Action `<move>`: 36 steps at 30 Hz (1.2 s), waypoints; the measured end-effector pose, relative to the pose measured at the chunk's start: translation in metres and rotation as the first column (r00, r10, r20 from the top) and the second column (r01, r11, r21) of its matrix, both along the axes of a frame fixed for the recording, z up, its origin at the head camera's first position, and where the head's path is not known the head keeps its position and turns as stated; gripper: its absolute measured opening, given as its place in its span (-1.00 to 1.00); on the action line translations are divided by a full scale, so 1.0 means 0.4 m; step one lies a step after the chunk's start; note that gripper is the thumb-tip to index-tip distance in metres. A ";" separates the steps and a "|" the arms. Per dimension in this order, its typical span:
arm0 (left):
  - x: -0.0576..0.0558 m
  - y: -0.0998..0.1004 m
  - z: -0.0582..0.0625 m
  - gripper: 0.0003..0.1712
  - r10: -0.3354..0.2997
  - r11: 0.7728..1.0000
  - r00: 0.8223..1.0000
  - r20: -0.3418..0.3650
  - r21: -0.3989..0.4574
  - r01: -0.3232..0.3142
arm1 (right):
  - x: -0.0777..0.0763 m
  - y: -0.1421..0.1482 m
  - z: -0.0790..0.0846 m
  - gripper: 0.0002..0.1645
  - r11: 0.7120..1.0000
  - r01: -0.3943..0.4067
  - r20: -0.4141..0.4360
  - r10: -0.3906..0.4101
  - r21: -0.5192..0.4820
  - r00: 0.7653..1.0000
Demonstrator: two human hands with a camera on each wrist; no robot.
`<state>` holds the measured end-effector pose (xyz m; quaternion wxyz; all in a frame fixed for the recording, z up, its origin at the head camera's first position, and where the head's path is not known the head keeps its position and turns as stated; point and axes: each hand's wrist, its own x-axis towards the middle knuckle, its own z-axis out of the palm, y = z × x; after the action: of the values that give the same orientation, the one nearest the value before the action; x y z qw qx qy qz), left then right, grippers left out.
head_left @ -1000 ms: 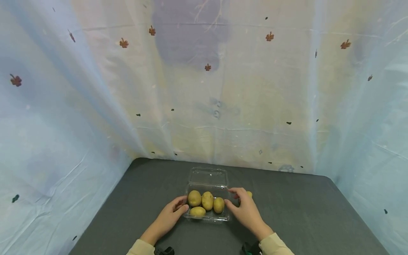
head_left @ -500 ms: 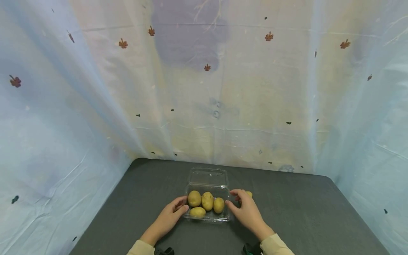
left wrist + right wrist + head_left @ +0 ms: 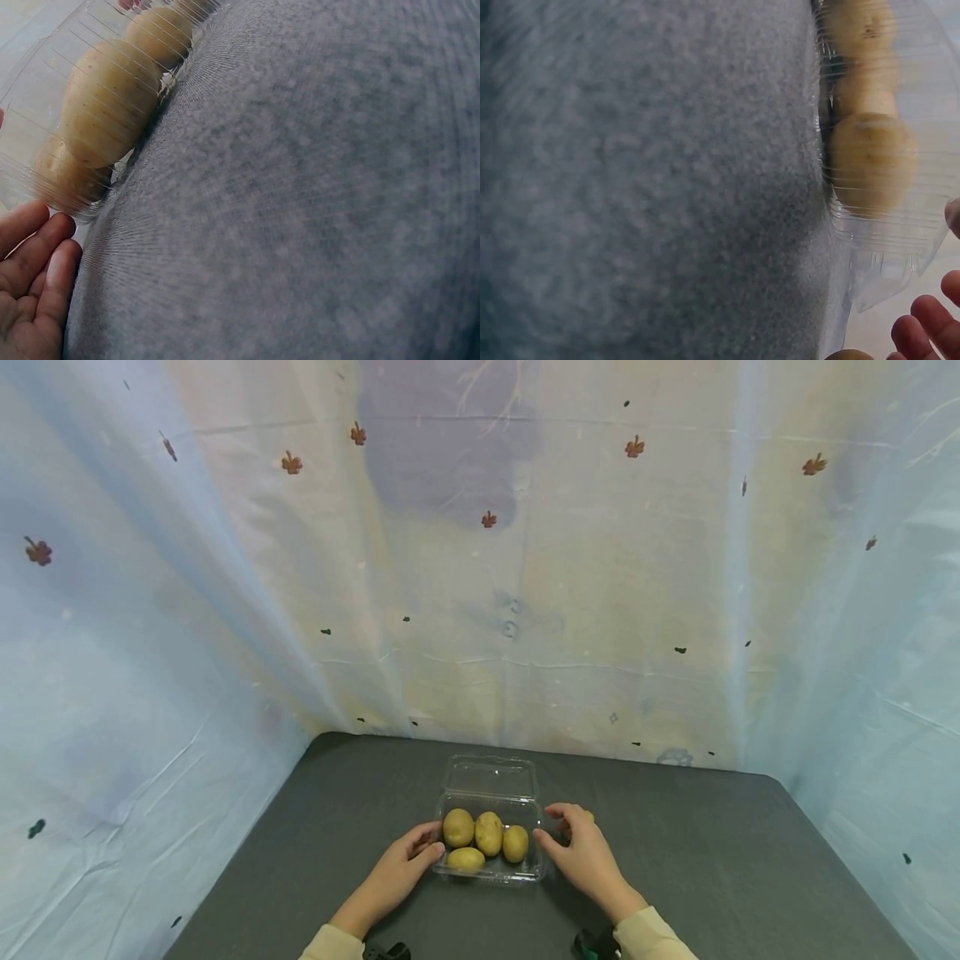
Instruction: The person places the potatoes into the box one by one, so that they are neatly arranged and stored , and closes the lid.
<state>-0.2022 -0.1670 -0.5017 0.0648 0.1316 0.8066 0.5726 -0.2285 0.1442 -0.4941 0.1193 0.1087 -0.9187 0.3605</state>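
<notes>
A clear plastic clamshell box [image 3: 489,876] lies on the table with its lid [image 3: 491,776] tipped back. Several potatoes [image 3: 488,834] sit inside it. My left hand [image 3: 396,875] is at the box's left side, its relaxed fingertips touching or nearly touching the wall in the left wrist view. Beside the right wall is my right hand [image 3: 588,857], thumb and fingers spread apart with no object between them. Another potato [image 3: 849,355] lies outside the box near the right fingers; in the head view that hand covers most of it.
A dark grey cloth covers the table [image 3: 697,835]. Patterned curtains [image 3: 585,568] hang along the back and both sides. Black wrist straps [image 3: 387,951] show at the bottom of the head view.
My right hand has shifted slightly to the right, and the box's right edge sits a little further right too. The loose potato is more hidden behind that hand. The left hand stays put.
</notes>
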 end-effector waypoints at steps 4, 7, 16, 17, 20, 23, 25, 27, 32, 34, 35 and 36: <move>-0.025 -0.005 -0.048 -0.40 0.011 1.000 1.000 -0.009 -0.004 -0.011 | -0.003 -0.001 0.002 -0.51 1.000 0.000 0.007 0.000 0.003 1.000; -0.031 -0.007 -0.059 -0.40 0.021 1.000 1.000 -0.012 -0.014 -0.021 | -0.006 -0.003 0.004 -0.50 1.000 0.004 0.001 -0.004 0.004 1.000; -0.027 -0.004 -0.054 -0.41 0.021 1.000 1.000 -0.008 -0.013 -0.021 | -0.032 0.001 0.009 -0.41 0.999 0.042 -0.048 -0.042 0.009 0.998; -0.023 -0.003 -0.045 -0.41 0.019 1.000 1.000 -0.005 -0.008 -0.019 | -0.034 0.004 0.009 -0.40 0.999 0.050 -0.053 -0.049 0.012 0.997; -0.007 0.000 -0.012 -0.41 0.010 1.000 1.000 0.001 -0.009 -0.010 | -0.040 0.011 0.008 -0.40 0.997 0.076 -0.068 -0.075 0.012 0.995; 0.005 0.002 0.014 -0.41 0.009 1.000 1.000 0.002 -0.018 -0.009 | -0.043 0.019 0.008 -0.41 0.996 0.091 -0.086 -0.090 0.019 0.992; 0.004 0.002 0.012 -0.41 0.012 1.000 1.000 0.001 -0.018 -0.012 | -0.044 0.023 0.007 -0.41 0.995 0.095 -0.093 -0.093 0.021 0.991; -0.003 0.002 -0.003 -0.41 0.019 1.000 1.000 -0.003 -0.012 -0.019 | -0.045 0.026 0.006 -0.41 0.995 0.099 -0.093 -0.096 0.025 0.991; -0.028 -0.003 -0.053 -0.41 0.027 0.999 1.000 -0.014 -0.021 -0.027 | -0.047 0.032 0.005 -0.42 0.992 0.120 -0.084 -0.116 0.046 0.990; -0.033 -0.005 -0.061 -0.40 0.026 0.999 1.000 -0.014 -0.025 -0.026 | -0.048 0.035 0.005 -0.43 0.989 0.133 -0.069 -0.129 0.065 0.989; -0.034 -0.006 -0.062 -0.40 0.026 0.999 1.000 -0.014 -0.025 -0.026 | -0.047 0.037 0.004 -0.43 0.987 0.141 -0.062 -0.137 0.076 0.989; -0.034 -0.006 -0.063 -0.40 0.024 0.999 1.000 -0.014 -0.025 -0.025 | -0.047 0.038 0.003 -0.43 0.985 0.148 -0.055 -0.144 0.089 0.988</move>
<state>-0.2156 -0.1694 -0.5267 0.0538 0.1248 0.8158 0.5622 -0.2474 0.1596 -0.4928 0.1625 0.0551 -0.9368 0.3050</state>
